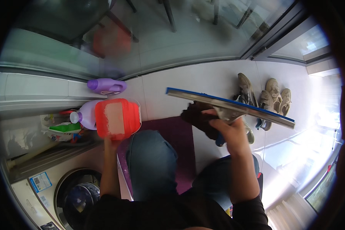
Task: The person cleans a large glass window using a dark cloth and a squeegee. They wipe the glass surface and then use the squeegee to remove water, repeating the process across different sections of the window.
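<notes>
My left hand (113, 141) grips a squarish red plastic bucket (132, 118) from its near side; most of the fingers are hidden by it. A pale worn patch covers its upward face, and a thin wire handle curves along the right side. In my right hand (231, 130) is a window squeegee (228, 105) with a metal head and a blue strip along its far edge. Beneath it a dark brown cloth (199, 118) hangs by the fingers; whether they hold it too I cannot tell. Purple detergent bottle (107, 86) and lilac jug (89, 115) stand or lie beside the bucket.
A glass partition (172, 43) crosses the far side, with chair legs behind it. Several shoes (271, 97) rest on the tiles at right. Under my knees lies a purple mat (185, 152). A front-loading washing machine (79, 198) and a green-and-white bag (64, 128) are at left.
</notes>
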`<move>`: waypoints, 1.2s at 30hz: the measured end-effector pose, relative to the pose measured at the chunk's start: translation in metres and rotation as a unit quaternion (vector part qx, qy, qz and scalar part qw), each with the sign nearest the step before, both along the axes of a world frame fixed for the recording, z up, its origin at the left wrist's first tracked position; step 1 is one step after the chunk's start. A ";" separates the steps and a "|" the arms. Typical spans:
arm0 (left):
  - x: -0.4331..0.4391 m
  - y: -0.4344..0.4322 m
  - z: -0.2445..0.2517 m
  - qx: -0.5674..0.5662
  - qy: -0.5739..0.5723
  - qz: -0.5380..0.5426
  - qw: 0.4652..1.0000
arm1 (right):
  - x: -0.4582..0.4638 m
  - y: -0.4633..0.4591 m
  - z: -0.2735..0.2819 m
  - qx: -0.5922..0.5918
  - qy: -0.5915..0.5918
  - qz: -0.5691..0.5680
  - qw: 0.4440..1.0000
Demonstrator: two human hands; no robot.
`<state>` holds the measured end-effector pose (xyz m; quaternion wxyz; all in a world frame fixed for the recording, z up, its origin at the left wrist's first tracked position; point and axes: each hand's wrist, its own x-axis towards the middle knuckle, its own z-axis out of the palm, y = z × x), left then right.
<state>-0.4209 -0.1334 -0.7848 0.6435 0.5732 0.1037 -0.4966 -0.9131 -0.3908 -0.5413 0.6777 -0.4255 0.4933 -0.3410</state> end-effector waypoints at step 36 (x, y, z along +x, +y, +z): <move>-0.059 0.006 0.116 0.312 -0.823 -0.167 0.444 | 0.043 -0.030 -0.036 0.048 -0.050 -0.084 0.994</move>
